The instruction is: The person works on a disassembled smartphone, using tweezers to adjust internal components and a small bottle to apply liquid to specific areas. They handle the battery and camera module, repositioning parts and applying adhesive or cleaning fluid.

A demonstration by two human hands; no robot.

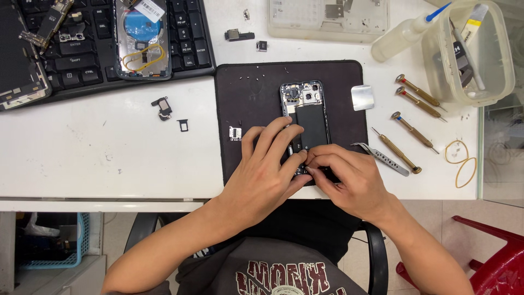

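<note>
Down on the black rectangular work mat [245, 104] lies the opened dark phone chassis [304, 117]; left hand [262, 175] braces it with fingers spread, right hand [349, 180] pinches narrowly at its lower edge; press gently, keeping the frame flat

Bare table [98, 158] left of the mat [245, 98] gives open passage, broken only by two small parts [164, 107]. To the right, tweezers [380, 157] and four screwdrivers [415, 131] crowd the approach; keyboard [82, 60] and tub [475, 54] block the far edge.
</note>
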